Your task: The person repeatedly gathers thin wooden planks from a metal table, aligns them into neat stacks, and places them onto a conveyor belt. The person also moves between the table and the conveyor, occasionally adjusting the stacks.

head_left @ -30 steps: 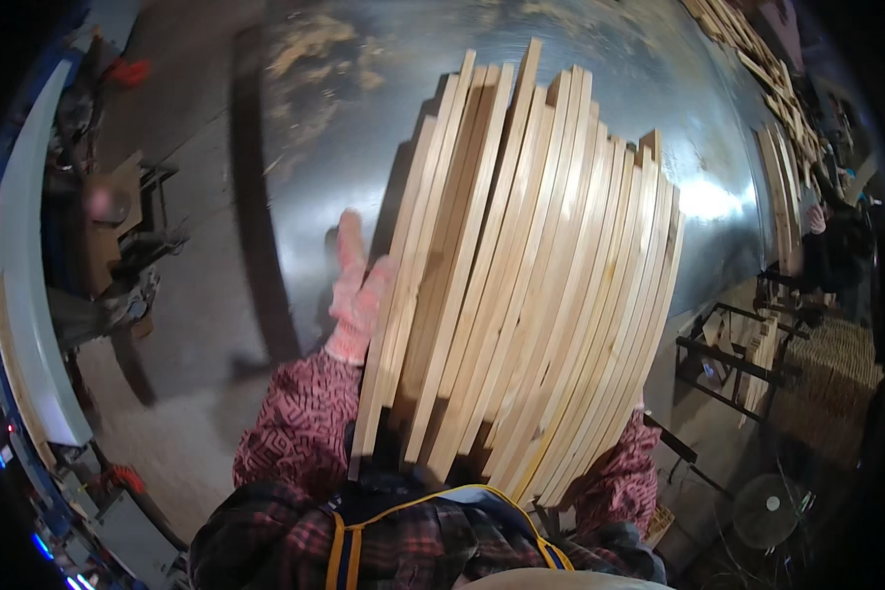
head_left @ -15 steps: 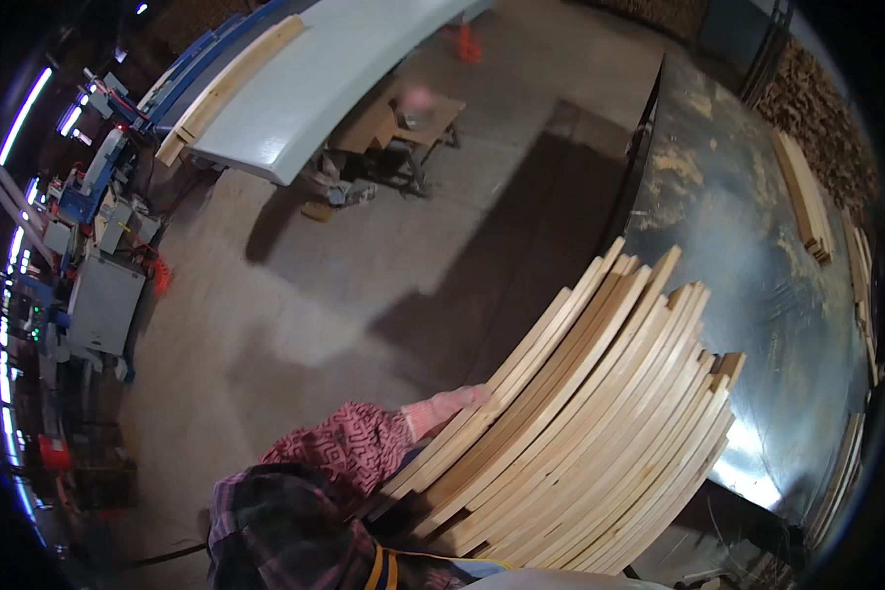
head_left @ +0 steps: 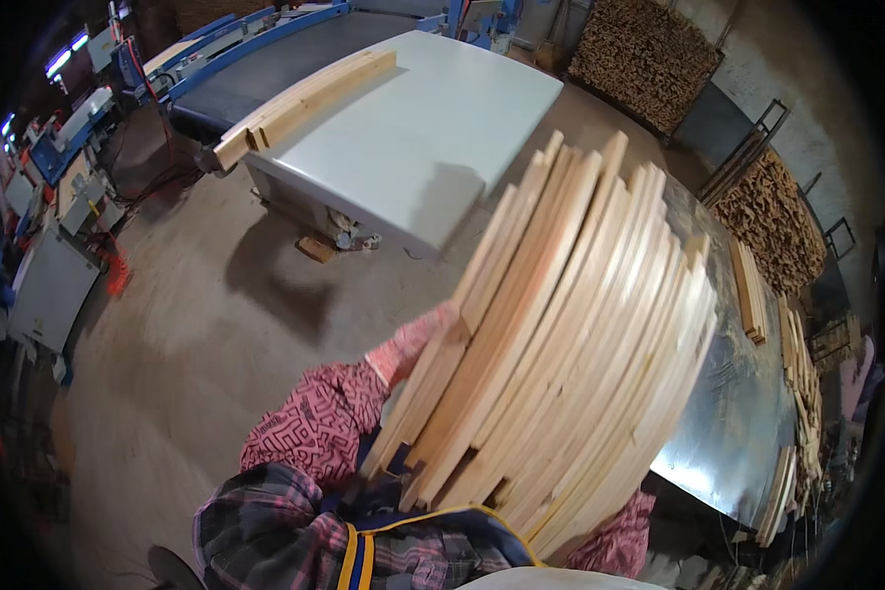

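A broad bundle of pale wooden strips [head_left: 551,344] fills the space before my body, its long pieces side by side and their far ends uneven. My left hand [head_left: 425,334], in a pink glove, closes around the bundle's left edge. A patterned pink sleeve cover [head_left: 315,418] runs up that arm. At the bundle's lower right a second pink sleeve cover [head_left: 621,539] shows; my right hand itself is hidden by the wood. The near ends of the strips are close against my plaid clothing and the dark apron with yellow edging [head_left: 506,531].
Ahead stands a pale smooth table [head_left: 413,128] with a few wooden strips [head_left: 310,98] along its left side, beside a dark conveyor belt [head_left: 256,84]. On the right, a shiny metal table [head_left: 723,423] carries more strips [head_left: 747,290]. Machinery [head_left: 59,275] lines the left; stacked wood [head_left: 644,64] stands behind.
My view has swung toward the pale table, which now appears nearer the middle. The bundle has moved along with me, away from the metal table, and my right sleeve has come into sight.
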`<state>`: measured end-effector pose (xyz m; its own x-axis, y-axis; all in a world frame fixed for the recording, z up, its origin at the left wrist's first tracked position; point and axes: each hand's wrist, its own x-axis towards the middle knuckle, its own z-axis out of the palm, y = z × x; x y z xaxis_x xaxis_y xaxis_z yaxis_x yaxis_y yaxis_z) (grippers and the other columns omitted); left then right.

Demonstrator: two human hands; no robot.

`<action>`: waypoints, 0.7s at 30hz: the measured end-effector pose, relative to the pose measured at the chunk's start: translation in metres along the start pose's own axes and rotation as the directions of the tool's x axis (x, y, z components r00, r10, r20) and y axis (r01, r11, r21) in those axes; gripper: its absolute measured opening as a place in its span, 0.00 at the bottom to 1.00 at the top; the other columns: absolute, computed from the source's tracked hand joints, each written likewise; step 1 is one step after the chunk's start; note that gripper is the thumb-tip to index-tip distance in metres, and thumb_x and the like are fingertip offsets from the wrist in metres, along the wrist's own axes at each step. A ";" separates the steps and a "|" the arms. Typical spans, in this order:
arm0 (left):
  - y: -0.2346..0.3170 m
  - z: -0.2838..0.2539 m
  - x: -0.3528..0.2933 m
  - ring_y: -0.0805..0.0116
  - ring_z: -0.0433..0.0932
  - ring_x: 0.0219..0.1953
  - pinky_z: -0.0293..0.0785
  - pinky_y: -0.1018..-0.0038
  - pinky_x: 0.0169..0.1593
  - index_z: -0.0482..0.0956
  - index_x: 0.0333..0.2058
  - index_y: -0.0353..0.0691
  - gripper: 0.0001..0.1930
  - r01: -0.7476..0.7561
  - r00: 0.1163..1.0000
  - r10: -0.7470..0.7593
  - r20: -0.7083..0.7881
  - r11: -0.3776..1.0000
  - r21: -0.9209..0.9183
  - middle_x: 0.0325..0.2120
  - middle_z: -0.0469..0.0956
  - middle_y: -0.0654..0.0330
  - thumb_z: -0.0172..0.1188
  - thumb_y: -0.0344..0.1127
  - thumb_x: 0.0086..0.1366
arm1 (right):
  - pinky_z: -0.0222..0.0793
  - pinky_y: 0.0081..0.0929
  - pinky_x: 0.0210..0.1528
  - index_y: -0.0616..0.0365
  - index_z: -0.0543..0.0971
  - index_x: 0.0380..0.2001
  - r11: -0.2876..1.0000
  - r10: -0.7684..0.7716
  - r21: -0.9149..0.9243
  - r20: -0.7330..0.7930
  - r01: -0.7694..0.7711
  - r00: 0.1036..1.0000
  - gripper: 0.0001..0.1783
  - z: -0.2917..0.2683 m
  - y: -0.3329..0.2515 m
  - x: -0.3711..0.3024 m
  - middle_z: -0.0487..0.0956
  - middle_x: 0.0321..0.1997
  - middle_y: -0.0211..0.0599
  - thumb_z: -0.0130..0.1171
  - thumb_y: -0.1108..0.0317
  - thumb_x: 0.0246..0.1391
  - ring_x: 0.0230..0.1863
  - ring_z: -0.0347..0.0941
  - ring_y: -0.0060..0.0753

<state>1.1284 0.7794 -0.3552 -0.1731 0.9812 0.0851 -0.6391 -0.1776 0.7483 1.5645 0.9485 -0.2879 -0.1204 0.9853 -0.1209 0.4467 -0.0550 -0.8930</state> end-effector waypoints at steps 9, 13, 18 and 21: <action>0.278 -0.218 0.098 0.60 0.71 0.55 0.69 0.62 0.57 0.53 0.70 0.44 0.38 0.010 0.957 0.066 -0.281 0.965 0.260 0.57 0.69 0.59 0.61 0.39 0.65 | 0.76 0.30 0.51 0.58 0.75 0.57 0.989 -0.143 0.065 0.242 0.131 0.960 0.28 0.274 -0.207 0.026 0.80 0.52 0.37 0.54 0.48 0.64 0.50 0.77 0.35; 0.356 -0.233 0.132 0.58 0.73 0.56 0.68 0.67 0.61 0.68 0.63 0.49 0.25 0.635 0.757 0.201 -0.622 -0.003 0.772 0.53 0.72 0.52 0.48 0.41 0.68 | 0.76 0.30 0.51 0.57 0.75 0.57 0.987 -0.155 -0.014 0.230 0.163 0.961 0.28 0.355 -0.263 0.054 0.80 0.52 0.37 0.55 0.48 0.64 0.50 0.77 0.35; 0.441 -0.239 0.132 0.49 0.62 0.65 0.62 0.56 0.65 0.57 0.63 0.58 0.32 0.540 0.841 0.232 -0.488 -0.357 0.762 0.65 0.55 0.55 0.56 0.53 0.62 | 0.76 0.30 0.51 0.57 0.75 0.57 0.982 -0.138 -0.107 0.160 0.156 0.977 0.28 0.413 -0.311 0.076 0.80 0.52 0.37 0.55 0.48 0.64 0.50 0.77 0.35; 0.479 -0.231 0.131 0.46 0.57 0.70 0.58 0.53 0.68 0.43 0.72 0.64 0.54 0.577 0.806 0.217 -0.550 -0.492 0.652 0.74 0.38 0.51 0.66 0.63 0.54 | 0.76 0.30 0.51 0.57 0.75 0.58 0.981 -0.125 -0.136 0.119 0.141 0.985 0.28 0.406 -0.323 0.093 0.80 0.52 0.37 0.55 0.47 0.64 0.50 0.77 0.34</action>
<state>0.6268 0.8059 -0.1376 -0.6904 0.7115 -0.1309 0.7031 0.7025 0.1099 1.0489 0.9928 -0.1868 -0.2799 0.9582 -0.0594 0.5416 0.1065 -0.8338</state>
